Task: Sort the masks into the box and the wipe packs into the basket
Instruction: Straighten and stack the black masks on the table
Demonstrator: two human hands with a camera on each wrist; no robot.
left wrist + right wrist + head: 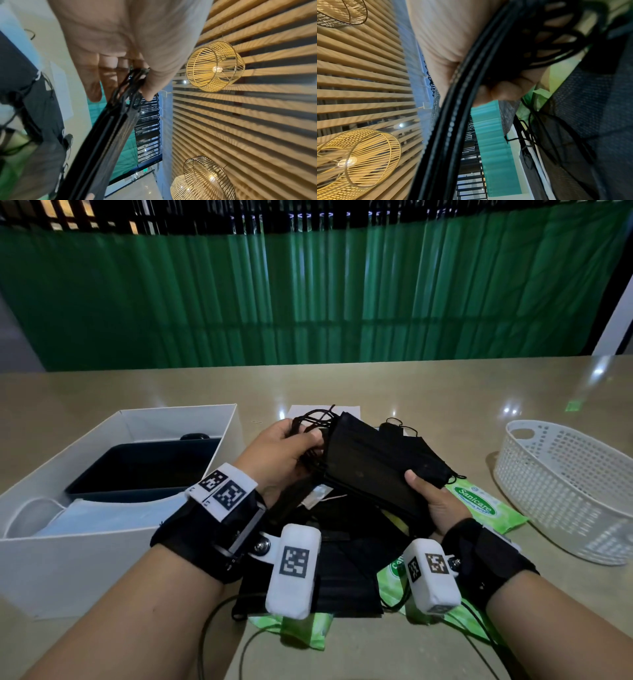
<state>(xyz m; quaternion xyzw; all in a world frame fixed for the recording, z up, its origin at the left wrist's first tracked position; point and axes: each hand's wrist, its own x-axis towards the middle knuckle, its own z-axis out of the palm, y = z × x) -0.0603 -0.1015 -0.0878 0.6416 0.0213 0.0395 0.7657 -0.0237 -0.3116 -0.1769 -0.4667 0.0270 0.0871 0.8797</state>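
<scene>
A stack of black masks (376,463) is held in the air between both hands, above the pile of masks (342,577) and green wipe packs (479,505) on the tabletop (376,385). The left hand (284,457) pinches the ear loops at the far-left end; the right hand (435,501) clamps the near-right corner with thumb on top. The long axis of the stack goes from one hand to the other, slanted. The box (191,412) lies to the left of the left hand, so this hand is nearer to it. The basket (565,491) stands to the right of the right hand.
</scene>
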